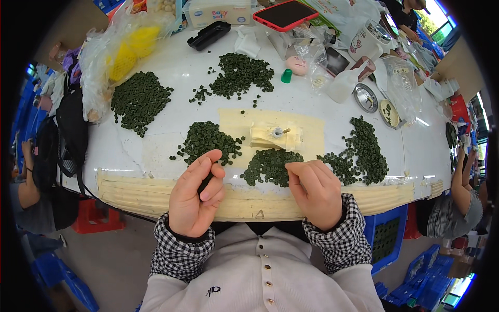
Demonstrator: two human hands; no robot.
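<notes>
My left hand (197, 196) is curled, palm turned inward, beside a heap of small dark green ring-shaped pieces (205, 141). Something dark green shows between its thumb and fingers, apparently more of these pieces, mostly hidden. My right hand (318, 191) pinches thumb and forefinger together at the right edge of the middle heap of green pieces (267, 169); what lies between the fingertips is too small to make out. Just beyond that heap, a small fixture with an upright pin (280, 132) sits on a cream taped block (261, 136).
More green heaps lie at left (138, 101), far middle (241, 75) and right (366, 151). A red-edged phone (285, 14), black case (209, 35), mug (364, 42) and plastic bags (405, 86) crowd the back. Cream padding (249, 203) lines the near table edge. Other people sit both sides.
</notes>
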